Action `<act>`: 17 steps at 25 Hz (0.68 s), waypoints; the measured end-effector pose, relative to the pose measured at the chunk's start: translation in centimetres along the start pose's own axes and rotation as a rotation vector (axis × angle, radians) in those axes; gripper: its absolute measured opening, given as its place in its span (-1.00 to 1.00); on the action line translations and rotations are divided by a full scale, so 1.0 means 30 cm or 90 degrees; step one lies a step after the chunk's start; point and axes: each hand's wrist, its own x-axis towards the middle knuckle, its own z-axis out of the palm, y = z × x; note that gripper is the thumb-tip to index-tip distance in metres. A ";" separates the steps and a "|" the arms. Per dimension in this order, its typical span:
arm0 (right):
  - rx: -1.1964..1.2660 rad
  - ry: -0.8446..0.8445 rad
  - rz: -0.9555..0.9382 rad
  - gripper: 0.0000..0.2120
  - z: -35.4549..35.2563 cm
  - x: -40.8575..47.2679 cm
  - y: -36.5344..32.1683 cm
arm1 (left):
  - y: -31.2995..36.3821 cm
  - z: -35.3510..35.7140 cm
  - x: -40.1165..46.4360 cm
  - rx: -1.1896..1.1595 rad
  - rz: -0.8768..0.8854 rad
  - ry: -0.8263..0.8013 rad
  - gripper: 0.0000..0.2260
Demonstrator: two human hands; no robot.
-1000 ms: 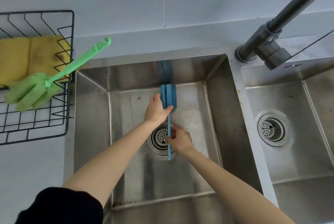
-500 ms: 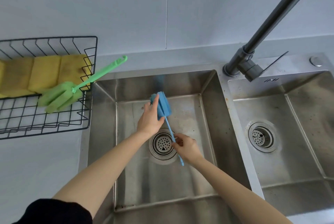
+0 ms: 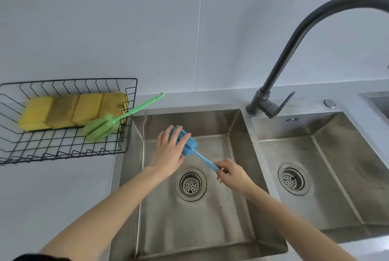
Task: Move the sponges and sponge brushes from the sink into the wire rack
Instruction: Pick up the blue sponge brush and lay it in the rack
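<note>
Pale wall tiles and a grey table (image 3: 52, 197) framed the head view, with a double steel sink (image 3: 242, 155) set into it and a dark faucet (image 3: 294, 39) arching above. At the left a black wire rack (image 3: 63, 151) was seen standing on the table, already loaded with four yellow sponges (image 3: 73, 109) in a row and a green sponge brush (image 3: 101, 127), whose handle stuck out over the rack's right rim.

A blue sponge brush (image 3: 187, 144) was held above the left basin, apparently the last piece to be moved. Its foam head was wrapped by the left hand (image 3: 170, 155), fingers curled over it, thumb not visible. The far end of the thin handle was pinched between the fingertips of the right hand (image 3: 230, 173), closed lightly around it. The brush was tilted, head up and to the left, clear of the basin floor and the drain (image 3: 190, 185).

The carrying step was judged to be in hand. A sweep leftward over the sink edge seemed called for next, with the handle released so the head could be laid beside the green one.
</note>
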 end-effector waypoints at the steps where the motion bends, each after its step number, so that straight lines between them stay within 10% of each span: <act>1: -0.001 -0.002 -0.010 -0.68 -0.023 -0.010 -0.011 | -0.009 -0.021 -0.009 0.039 0.010 0.017 -0.37; 17: 0.506 0.050 -0.109 -0.87 -0.265 -0.079 -0.259 | -0.188 -0.324 -0.151 -0.070 -0.061 0.176 -0.60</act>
